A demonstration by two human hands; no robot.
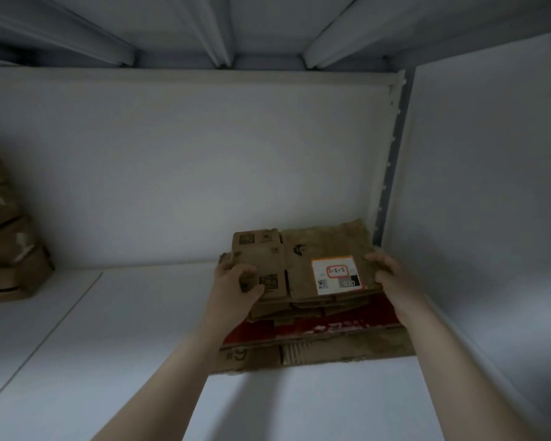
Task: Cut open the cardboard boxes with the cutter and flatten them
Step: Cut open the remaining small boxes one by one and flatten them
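Flattened cardboard is gripped at its two short ends, the left hand and right hand equally near, its long axis running left to right atop a cardboard stack in the shelf's right corner.

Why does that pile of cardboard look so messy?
The flattened boxes are different sizes, so their edges stick out unevenly. The top piece has a ragged back edge, and the bottom sheet looks frayed along the front. Both hands, left and right, hold the pile's sides.
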